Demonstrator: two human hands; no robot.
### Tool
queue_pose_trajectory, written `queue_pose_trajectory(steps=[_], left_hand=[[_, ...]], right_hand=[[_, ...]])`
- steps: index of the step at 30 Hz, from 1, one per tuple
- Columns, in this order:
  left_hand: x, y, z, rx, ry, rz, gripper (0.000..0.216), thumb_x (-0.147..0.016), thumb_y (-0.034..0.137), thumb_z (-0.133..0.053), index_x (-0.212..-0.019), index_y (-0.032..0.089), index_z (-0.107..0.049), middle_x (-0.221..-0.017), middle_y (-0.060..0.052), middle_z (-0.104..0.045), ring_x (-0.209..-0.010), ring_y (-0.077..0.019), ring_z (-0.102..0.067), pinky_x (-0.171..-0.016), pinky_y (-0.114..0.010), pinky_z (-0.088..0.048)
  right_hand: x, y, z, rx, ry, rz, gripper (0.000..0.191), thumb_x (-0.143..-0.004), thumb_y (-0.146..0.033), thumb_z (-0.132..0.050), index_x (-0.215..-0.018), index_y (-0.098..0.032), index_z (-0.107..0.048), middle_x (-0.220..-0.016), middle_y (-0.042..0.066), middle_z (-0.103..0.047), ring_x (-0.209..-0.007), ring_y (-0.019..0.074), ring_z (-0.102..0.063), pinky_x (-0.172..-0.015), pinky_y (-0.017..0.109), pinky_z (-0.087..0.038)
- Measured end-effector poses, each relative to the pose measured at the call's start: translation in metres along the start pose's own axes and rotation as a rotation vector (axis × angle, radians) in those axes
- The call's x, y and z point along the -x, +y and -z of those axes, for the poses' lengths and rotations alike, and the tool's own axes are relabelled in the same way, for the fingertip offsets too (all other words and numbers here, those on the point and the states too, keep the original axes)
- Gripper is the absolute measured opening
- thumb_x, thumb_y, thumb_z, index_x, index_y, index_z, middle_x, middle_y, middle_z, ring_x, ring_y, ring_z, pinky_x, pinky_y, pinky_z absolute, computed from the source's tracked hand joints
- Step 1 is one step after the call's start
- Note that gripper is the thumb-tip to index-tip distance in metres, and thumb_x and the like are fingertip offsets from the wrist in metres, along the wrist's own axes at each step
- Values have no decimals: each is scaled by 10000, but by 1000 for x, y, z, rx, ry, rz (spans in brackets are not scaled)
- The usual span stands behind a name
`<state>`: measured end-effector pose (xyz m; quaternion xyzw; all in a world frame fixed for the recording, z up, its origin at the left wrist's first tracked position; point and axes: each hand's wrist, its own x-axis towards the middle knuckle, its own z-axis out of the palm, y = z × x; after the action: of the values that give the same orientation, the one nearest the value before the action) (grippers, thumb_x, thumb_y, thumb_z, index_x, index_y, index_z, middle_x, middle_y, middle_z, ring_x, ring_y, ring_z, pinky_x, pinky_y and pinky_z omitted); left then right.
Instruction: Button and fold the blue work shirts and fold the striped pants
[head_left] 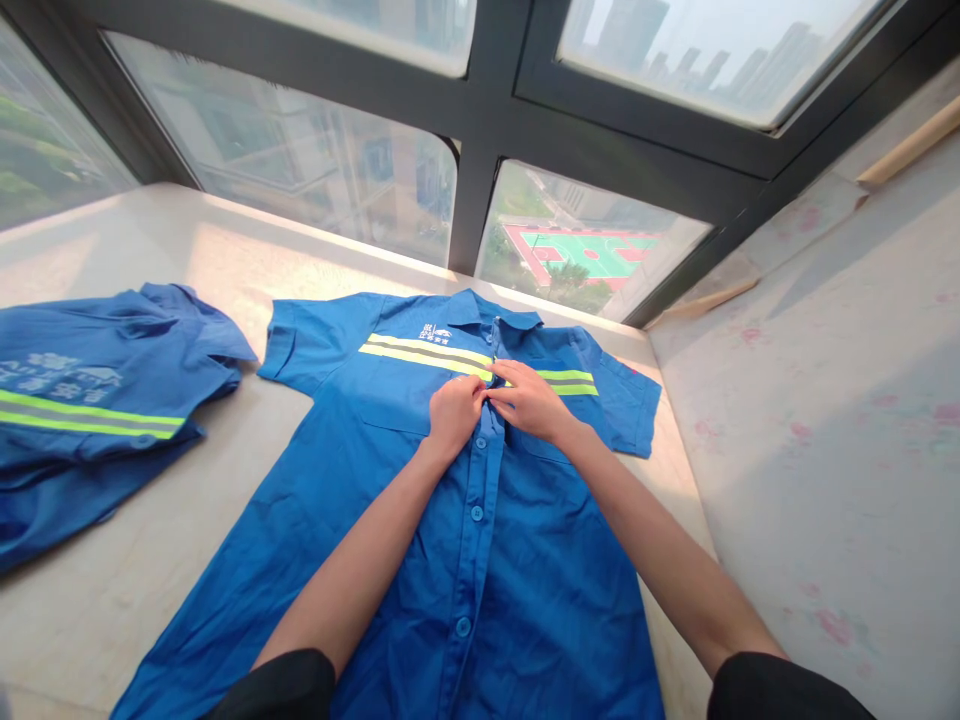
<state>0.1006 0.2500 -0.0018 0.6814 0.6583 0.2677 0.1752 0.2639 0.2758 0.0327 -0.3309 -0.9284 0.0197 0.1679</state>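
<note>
- Window (480,110): dark frame across the top of the view; the panes run past the edges, and the buildings outside are hazy.
- Ledge (112,600): pale stone below the window, carrying both garments.
- Wall (825,400): pale, with faint pink flowers, closing the ledge on the right.
- Blue shirt (525,600): lies flat, front up, in the middle of the ledge with its collar toward the window. Its hem is cut off below and partly hidden by the forearms.
- Second shirt (82,400): crumpled at the left, well apart, and cropped by the edge.
- Left hand (454,412) and right hand (529,400): fingertips meet, pinching the placket at the yellow stripe (420,355). What lies between them is hidden.
- Buttons (476,513): fastened lower down.
</note>
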Motion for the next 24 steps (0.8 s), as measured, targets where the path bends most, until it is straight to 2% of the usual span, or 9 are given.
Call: queue_pose_trajectory(steps=[3, 6, 10, 14, 17, 20, 24], left_hand=[[0, 0, 2, 25, -17, 5, 164, -922, 270, -580, -1023, 236, -704, -1033, -49, -745, -967, -220, -668, -780, -286, -453], [1, 0, 3, 77, -22, 30, 226, -902, 248, -605, -1116, 235, -676, -998, -40, -751, -962, -227, -675, -783, -289, -462], [1, 0, 4, 123, -14, 37, 298, -893, 221, -612, -1190, 230, -644, -983, -37, -749, -966, -223, -676, -818, -290, -471], [1, -1, 5, 150, -27, 15, 281, -896, 206, -611, -1173, 232, -652, -995, -34, -748, -974, -213, -674, -845, -291, -477], [1, -2, 5, 148, -25, 13, 286, -889, 199, -610, -1170, 229, -653, -1002, -31, -748, -986, -215, -671, -849, -294, -480], [1, -3, 4, 150, -9, 18, 291, -884, 196, -587, -1167, 227, -651, -979, -25, -748, -961, -206, -675, -840, -288, -482], [-1, -6, 3, 177, -9, 52, 340, -845, 176, -582, -1174, 232, -646, -945, -14, -747, -892, -184, -681, -807, -265, -488]], right_hand=[[-4, -6, -1, 11, -54, -42, 179, -906, -259, -619, -838, -236, -783, -1150, 84, -689, -1115, 264, -552, -953, 432, -462], [-6, -11, -3, 37, -97, -121, 211, -923, -283, -601, -803, -226, -765, -1036, 88, -697, -1008, 263, -542, -863, 412, -457], [-6, -6, -6, 3, -99, -171, 169, -911, -223, -586, -813, -207, -723, -1064, 100, -667, -976, 249, -550, -848, 375, -461], [-5, 3, -10, -43, -69, -274, 117, -895, -173, -571, -937, -196, -678, -1027, 84, -652, -933, 228, -587, -783, 321, -472], [-6, 8, -14, -58, -68, -330, 263, -893, -175, -582, -1143, -209, -657, -1048, 71, -646, -869, 213, -606, -693, 289, -461], [-7, 15, -18, -103, -73, -306, 313, -902, -198, -589, -1201, -241, -669, -1052, 61, -639, -830, 194, -615, -657, 271, -455], [-11, 24, -23, -240, -38, -201, 177, -906, -217, -583, -986, -233, -740, -1074, 57, -669, -924, 194, -635, -758, 278, -483]])
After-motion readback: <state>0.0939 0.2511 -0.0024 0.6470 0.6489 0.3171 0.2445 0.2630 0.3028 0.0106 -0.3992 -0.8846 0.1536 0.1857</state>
